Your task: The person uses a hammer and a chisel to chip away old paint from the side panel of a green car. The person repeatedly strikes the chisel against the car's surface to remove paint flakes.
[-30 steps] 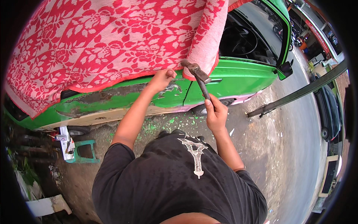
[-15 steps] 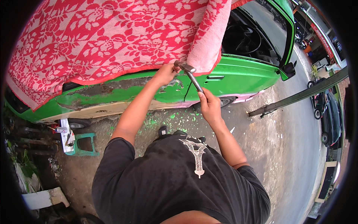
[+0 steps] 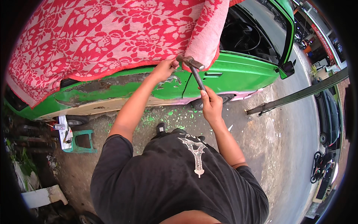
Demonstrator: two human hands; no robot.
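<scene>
Hammer (image 3: 196,74) head has shifted slightly right since half a second ago, now upper centre of frame, over the red-and-pink floral cloth's (image 3: 112,44) edge. Right hand (image 3: 212,105) grips its handle, centre frame. Left hand (image 3: 164,71) is curled closed by the green car (image 3: 238,72); can't tell if it holds anything.

Head-worn fisheye, close above, looking steeply down over black shirt (image 3: 164,175) toward green car (image 3: 238,76).

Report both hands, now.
Left hand: closed near the hammer; whether it holds anything cannot be told.
Right hand: closed, holding the hammer.
</scene>
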